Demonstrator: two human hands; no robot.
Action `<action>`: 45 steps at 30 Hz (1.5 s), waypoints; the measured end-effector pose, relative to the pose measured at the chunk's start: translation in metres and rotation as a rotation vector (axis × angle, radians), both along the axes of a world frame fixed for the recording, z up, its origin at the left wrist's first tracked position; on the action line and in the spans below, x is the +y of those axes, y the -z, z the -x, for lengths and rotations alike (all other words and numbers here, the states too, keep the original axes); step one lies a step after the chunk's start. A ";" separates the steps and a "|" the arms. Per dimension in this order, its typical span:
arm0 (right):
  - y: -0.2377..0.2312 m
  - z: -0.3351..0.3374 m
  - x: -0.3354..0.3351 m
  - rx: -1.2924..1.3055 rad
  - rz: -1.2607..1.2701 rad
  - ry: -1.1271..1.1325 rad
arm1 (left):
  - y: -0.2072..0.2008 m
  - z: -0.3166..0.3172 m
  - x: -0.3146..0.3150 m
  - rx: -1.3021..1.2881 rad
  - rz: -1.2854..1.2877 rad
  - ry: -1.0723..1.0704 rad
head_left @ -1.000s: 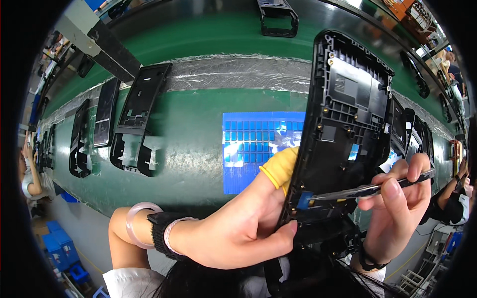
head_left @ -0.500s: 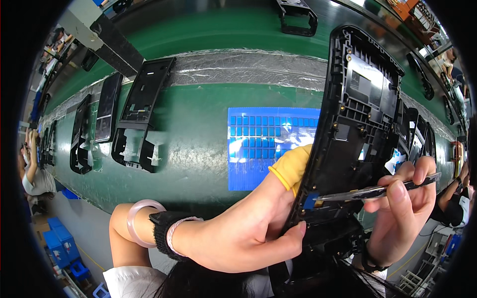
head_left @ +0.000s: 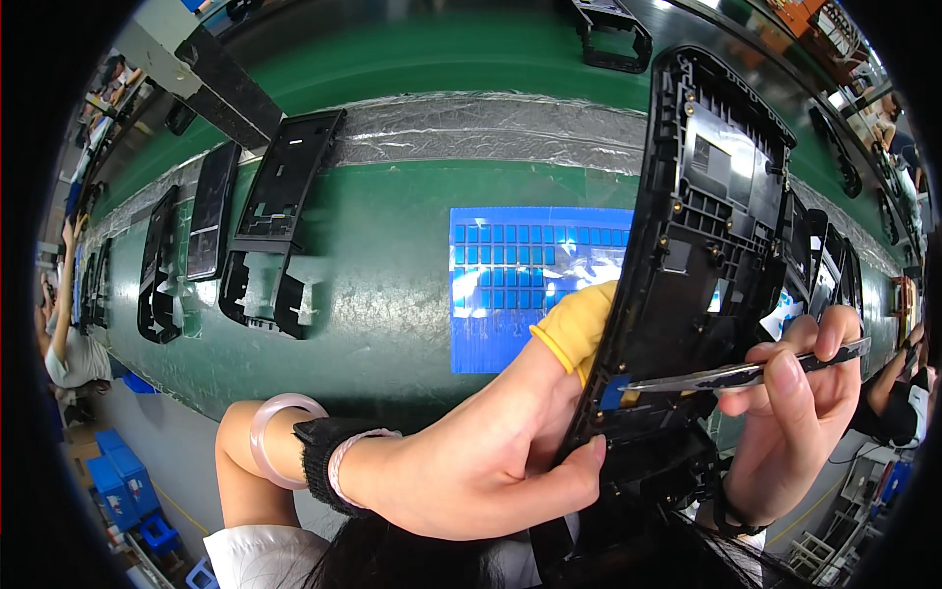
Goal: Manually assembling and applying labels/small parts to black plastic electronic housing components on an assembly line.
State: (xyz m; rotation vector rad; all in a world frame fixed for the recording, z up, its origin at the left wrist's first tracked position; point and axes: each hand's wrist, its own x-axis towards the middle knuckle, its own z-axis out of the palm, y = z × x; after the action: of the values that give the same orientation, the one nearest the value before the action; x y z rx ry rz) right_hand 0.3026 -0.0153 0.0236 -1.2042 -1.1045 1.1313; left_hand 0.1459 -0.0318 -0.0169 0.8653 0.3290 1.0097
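My left hand (head_left: 491, 476), with a yellow finger cot (head_left: 574, 327) on it, grips a black plastic housing (head_left: 667, 324) by its left edge and tilts it up. Ribs, brass-coloured inserts and a shiny plate line the housing's inner side. Between the thumb and fingers of my right hand (head_left: 800, 417) lies a pair of metal tweezers (head_left: 716, 377), pointing left. Their tips reach a small blue piece (head_left: 614, 393) at the housing's lower left edge; whether they grip it, I cannot tell. Behind my left hand, a blue sheet (head_left: 491, 344) carries rows of small blue pieces.
Black frames and panels (head_left: 285, 187) lie on the green bench (head_left: 383, 255) to the left, with more (head_left: 834, 265) at the right. A silver-taped strip (head_left: 442, 133) divides the bench from a green belt (head_left: 432, 64) bearing a black housing (head_left: 615, 39). A post (head_left: 211, 74) rises far left.
The black housing on the belt has shifted right. Both hands, the held housing and the tweezers stay almost in place.
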 end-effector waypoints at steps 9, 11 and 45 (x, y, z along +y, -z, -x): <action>-0.001 0.003 -0.001 -0.005 0.013 -0.065 | 0.000 0.005 0.003 0.209 -0.138 -0.148; 0.001 0.001 -0.002 -0.003 -0.070 -0.125 | -0.002 0.003 0.000 0.177 -0.124 -0.155; 0.016 -0.019 0.004 -0.187 -0.335 -0.130 | -0.018 0.023 0.023 0.904 -0.207 0.087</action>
State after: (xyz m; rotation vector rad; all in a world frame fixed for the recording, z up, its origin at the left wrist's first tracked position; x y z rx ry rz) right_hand 0.3211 -0.0113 0.0073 -0.9986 -1.4689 0.8967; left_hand 0.1228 -0.0083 0.0016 1.4893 0.9485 0.5209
